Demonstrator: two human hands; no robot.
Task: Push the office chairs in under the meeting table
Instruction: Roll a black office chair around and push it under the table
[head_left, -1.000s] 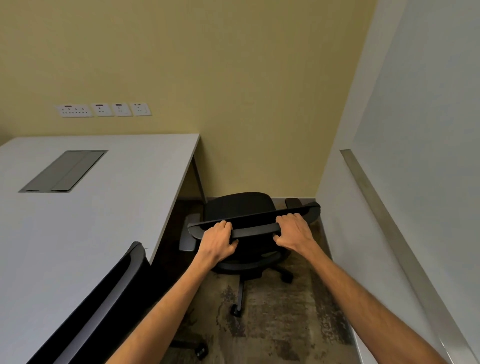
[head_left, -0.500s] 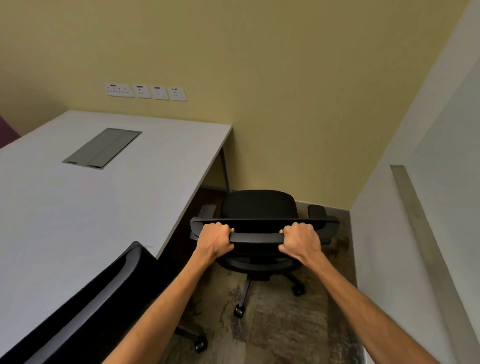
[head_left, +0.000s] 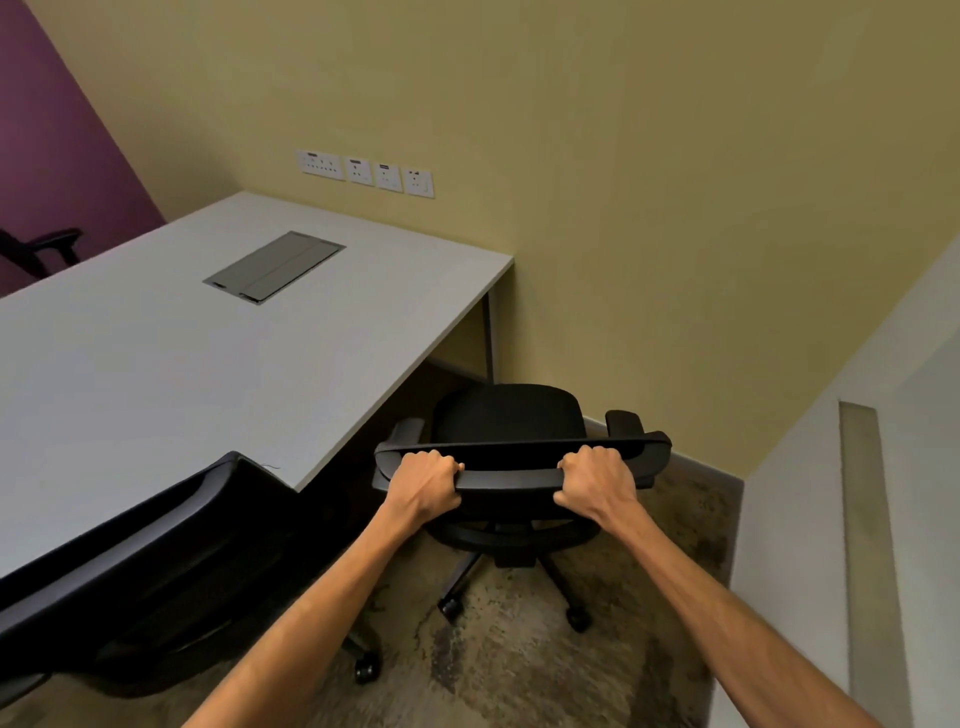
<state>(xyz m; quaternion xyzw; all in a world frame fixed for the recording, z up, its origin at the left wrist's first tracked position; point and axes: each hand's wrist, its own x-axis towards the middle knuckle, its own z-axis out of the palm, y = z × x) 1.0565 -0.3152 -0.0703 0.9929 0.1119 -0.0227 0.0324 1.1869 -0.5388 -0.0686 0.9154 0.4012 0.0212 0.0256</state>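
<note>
A black office chair (head_left: 511, 415) stands on the carpet just right of the white meeting table (head_left: 156, 374), near its far corner, with its seat facing the yellow wall. My left hand (head_left: 423, 486) grips the top of its backrest on the left. My right hand (head_left: 597, 480) grips the same backrest top on the right. A second black chair (head_left: 156, 551) sits at the lower left, its backrest against the table's near edge. The armrest of a third dark chair (head_left: 44, 247) shows beyond the table at the far left.
A grey cable hatch (head_left: 274, 266) is set into the tabletop. Wall sockets (head_left: 366, 172) sit on the yellow wall above the table. A white wall with a metal strip (head_left: 862, 545) runs close along the right. The table leg (head_left: 488, 338) stands by the corner.
The view has swung left, revealing the purple wall and the far chair. The held chair has turned so that its backrest is square to me. Both hands keep their grip.
</note>
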